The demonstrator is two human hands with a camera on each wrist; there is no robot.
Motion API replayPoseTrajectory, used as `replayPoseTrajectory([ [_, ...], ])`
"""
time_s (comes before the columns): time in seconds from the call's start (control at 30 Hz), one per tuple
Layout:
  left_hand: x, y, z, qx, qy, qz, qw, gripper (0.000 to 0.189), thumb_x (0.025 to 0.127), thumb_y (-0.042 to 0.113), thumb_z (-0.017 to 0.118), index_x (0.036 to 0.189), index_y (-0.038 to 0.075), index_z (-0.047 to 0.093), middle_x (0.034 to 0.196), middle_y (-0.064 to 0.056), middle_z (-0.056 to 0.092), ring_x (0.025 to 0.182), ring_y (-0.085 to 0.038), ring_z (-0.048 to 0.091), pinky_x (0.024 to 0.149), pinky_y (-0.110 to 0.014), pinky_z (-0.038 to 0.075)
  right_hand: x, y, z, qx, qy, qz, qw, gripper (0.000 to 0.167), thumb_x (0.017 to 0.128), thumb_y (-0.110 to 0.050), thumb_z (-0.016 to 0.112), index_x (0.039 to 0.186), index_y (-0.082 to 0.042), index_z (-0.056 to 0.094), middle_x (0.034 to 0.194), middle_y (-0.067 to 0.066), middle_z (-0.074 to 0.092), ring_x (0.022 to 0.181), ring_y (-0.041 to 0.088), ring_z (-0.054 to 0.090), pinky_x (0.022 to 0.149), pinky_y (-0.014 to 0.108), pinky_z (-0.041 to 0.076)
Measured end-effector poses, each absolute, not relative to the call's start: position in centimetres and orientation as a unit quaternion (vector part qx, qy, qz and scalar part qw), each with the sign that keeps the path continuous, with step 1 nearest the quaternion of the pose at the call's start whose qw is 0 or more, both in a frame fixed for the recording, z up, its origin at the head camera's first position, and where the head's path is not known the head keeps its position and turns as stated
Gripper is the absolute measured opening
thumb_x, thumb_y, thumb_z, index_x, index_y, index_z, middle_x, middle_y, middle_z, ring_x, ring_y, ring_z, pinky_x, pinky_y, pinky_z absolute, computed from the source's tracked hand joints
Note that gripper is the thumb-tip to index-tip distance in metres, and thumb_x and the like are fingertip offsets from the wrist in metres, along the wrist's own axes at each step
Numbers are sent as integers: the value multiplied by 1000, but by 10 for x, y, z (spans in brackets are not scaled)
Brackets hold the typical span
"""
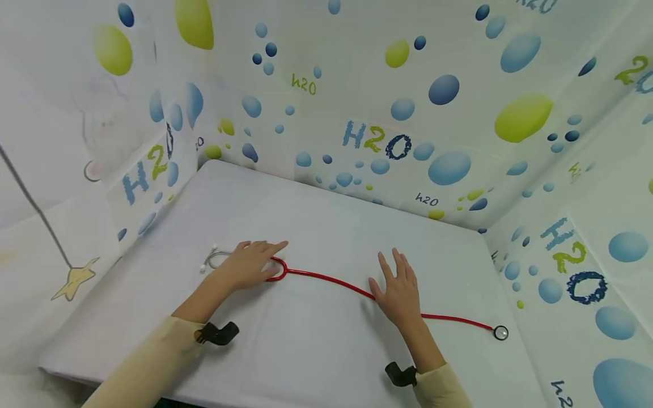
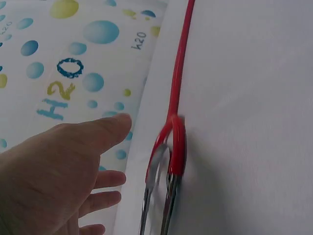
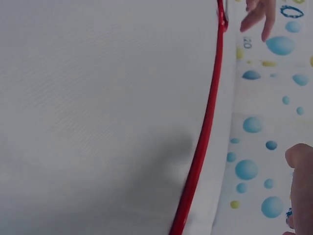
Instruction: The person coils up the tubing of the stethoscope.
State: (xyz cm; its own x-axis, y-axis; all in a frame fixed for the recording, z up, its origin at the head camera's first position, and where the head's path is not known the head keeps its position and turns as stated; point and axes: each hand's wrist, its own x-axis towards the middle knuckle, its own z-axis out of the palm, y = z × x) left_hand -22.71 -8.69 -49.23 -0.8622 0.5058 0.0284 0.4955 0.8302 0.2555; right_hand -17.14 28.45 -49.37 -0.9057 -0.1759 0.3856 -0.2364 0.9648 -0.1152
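A red stethoscope (image 1: 331, 279) lies stretched out across the white table. Its metal ear tubes (image 1: 218, 259) are at the left, and its round chest piece (image 1: 501, 332) is at the far right. Over the ear-tube end hovers my left hand (image 1: 250, 265), fingers extended; the left wrist view shows this hand (image 2: 63, 171) apart from the red fork (image 2: 177, 142). Above the middle of the tubing is my right hand (image 1: 400, 292), its fingers spread and holding nothing. In the right wrist view the tubing (image 3: 208, 122) runs free beside the thumb (image 3: 303, 171).
The table (image 1: 306, 351) has a white cover. Behind it and on both sides stand white curtains (image 1: 326, 102) printed with blue and green drops. A small black camera (image 1: 219, 333) is strapped to the left wrist, another camera (image 1: 400, 375) to the right.
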Motion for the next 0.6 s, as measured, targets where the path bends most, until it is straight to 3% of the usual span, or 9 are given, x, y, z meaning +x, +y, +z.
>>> replayPoseTrajectory([
  [0.23, -229, -136, -501, 258, 956, 132, 42, 83, 78, 46, 72, 149, 28, 31, 142, -8, 48, 133, -29, 42, 105, -62, 25, -168, 302, -520, 123, -970, 115, 174, 50, 84, -29, 66, 131, -13, 56, 140, 19, 44, 126, 38, 45, 99, 56, 39],
  [0.6, -241, -161, -505, 244, 963, 105, 51, 83, 74, 36, 79, 145, 18, 39, 127, -11, 57, 123, -30, 49, 102, -61, 27, -169, 305, -536, 133, -969, 140, 153, 29, 83, -17, 70, 111, -12, 68, 131, 17, 52, 120, 37, 51, 95, 55, 42],
])
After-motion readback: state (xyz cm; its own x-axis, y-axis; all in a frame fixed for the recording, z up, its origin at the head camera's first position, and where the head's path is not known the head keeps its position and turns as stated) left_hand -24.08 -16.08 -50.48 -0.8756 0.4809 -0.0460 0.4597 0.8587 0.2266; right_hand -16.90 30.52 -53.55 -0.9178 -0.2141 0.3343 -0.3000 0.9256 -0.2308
